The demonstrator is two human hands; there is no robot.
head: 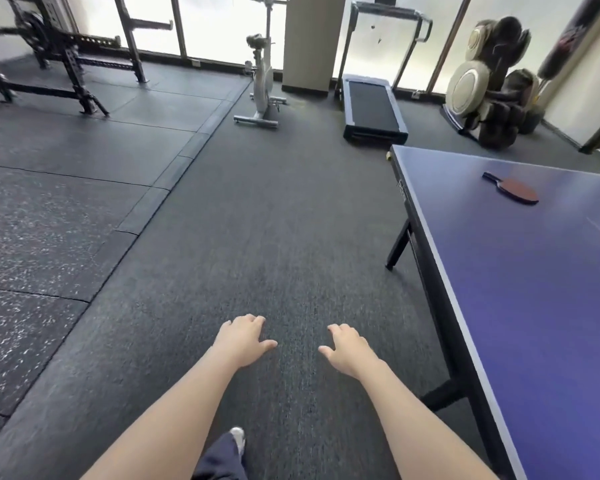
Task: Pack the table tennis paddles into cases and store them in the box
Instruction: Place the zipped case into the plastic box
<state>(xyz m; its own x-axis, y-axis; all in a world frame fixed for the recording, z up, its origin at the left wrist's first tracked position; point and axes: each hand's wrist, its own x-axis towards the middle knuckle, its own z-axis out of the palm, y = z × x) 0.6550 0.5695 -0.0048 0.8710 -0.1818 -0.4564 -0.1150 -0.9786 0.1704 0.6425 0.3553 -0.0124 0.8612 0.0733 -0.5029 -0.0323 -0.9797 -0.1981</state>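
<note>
A red table tennis paddle with a dark handle lies flat on the blue table tennis table at the right, near its far corner. My left hand and my right hand are stretched out in front of me over the dark floor, palms down, fingers loosely curled, holding nothing. Both hands are well short of the paddle and left of the table's edge. No case and no box are in view.
A treadmill and an exercise bike stand ahead by the windows. A massage chair sits at the back right, a black weight rack at the back left. Dark carpeted floor stretches ahead of me.
</note>
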